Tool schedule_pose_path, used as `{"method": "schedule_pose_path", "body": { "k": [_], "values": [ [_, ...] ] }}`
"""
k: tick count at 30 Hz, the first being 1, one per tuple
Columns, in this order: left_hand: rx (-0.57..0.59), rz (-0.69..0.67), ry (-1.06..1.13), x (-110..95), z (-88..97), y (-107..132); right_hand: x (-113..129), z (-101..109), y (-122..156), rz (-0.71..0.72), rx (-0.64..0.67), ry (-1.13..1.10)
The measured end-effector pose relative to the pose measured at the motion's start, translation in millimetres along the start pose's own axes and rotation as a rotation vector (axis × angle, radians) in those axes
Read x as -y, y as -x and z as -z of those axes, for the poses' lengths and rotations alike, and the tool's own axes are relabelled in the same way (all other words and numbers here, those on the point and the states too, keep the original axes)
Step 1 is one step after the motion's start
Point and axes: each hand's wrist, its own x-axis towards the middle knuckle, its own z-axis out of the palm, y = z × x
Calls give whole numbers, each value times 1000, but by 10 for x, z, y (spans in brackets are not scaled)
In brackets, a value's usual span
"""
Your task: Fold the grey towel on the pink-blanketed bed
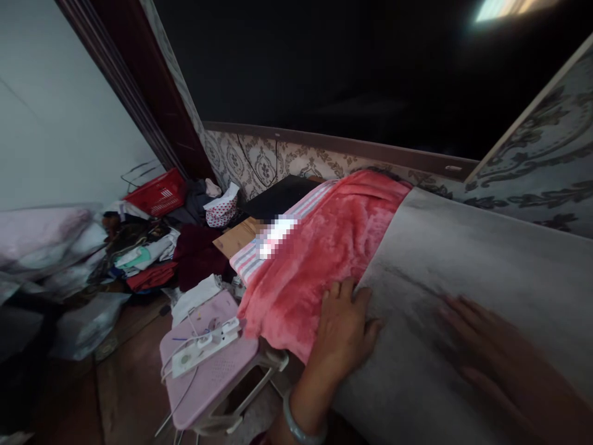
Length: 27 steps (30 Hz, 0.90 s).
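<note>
A smooth grey cloth (486, 247) lies over a fuzzy coral-pink blanket (315, 278), covering its right part. My left hand (343, 327), with a bangle on its wrist, rests where the grey edge meets the pink blanket. Its fingers are bent a little and the thumb is apart. On the grey cloth to the right, my right hand (500, 364) lies flat with fingers stretched out, slightly blurred. Creases run across the grey fabric between the two hands. A striped cloth (252, 262) shows under the blanket's left side.
A pink plastic stool (210, 395) with a white power strip (204, 349) and cords stands left of the blanket. Behind it are piled clothes (148, 253) and a red basket (160, 193). A large dark screen (333, 68) spans the patterned wall.
</note>
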Motion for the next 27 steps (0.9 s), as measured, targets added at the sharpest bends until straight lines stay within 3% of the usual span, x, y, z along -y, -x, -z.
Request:
{"method": "schedule_pose_path", "body": {
  "k": [4, 8, 18, 22, 27],
  "values": [
    [18, -53, -3, 2, 29, 14, -215, -319, -773, 196, 122, -54],
    [61, -158, 15, 1, 59, 14, -508, -501, -1269, 97, 290, -92],
    [14, -142, 36, 43, -96, 5, -1316, -671, -2007, -151, 285, 133],
    [37, -157, 40, 76, -166, -23, -1390, -679, -2210, -293, 213, 264],
    [23, -128, -17, 103, -377, -18, -1352, -651, -2388, -443, 176, 273]
  ]
}}
